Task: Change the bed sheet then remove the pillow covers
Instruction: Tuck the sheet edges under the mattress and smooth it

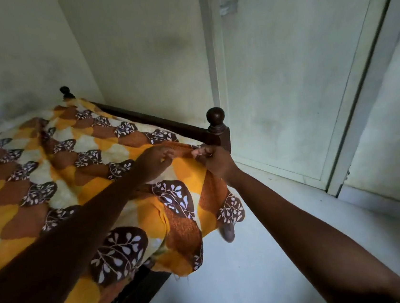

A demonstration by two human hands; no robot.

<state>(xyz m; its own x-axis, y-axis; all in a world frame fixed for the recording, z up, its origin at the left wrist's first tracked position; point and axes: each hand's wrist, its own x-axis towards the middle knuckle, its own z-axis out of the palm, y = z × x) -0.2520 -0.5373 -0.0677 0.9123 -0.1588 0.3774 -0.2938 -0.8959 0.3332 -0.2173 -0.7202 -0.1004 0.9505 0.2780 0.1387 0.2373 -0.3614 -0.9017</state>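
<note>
An orange, brown and cream bed sheet [53, 168] with dark leaf prints covers the bed and hangs rumpled over its near corner. Both my hands are at that corner, beside the dark wooden bedpost [217, 127]. My left hand [155, 162] has its fingers curled on the sheet's top fold. My right hand [211, 158] pinches the sheet's edge just right of it. No pillows are in view.
The dark wooden bed frame [155, 121] runs along the wall to a second post [66, 91]. Pale walls enclose the corner. A closed door [285, 79] stands right of the bedpost. A pale floor [256, 257] runs along the bed's side.
</note>
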